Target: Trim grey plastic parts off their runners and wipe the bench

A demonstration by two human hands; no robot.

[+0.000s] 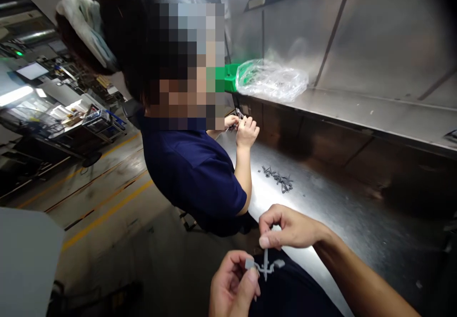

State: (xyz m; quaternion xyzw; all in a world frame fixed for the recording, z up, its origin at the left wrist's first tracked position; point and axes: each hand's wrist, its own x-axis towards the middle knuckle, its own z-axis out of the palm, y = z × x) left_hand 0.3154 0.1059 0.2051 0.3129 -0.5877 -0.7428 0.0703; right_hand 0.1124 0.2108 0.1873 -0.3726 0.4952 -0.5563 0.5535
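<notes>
Low in the view, a small grey plastic sprue (265, 268) with a thin straight stem and a curved arm to each side is held between my two hands. Each arm ends in a small flat tab. My left hand (233, 283) pinches it near the left tab between thumb and fingers. From above, my right hand (287, 226) grips the top of the stem with thumb and forefinger. Dark trousers lie behind the piece. Farther up the metal table, a loose pile of small dark grey plastic pieces (280, 179) is spread out.
A co-worker in a navy shirt (193, 169) is close on my left, with both hands (246, 131) on small dark pieces. On the metal shelf (357, 110) are a clear plastic bag (271, 79) and a green bin (231, 76). The metal table (332, 231) reaches right.
</notes>
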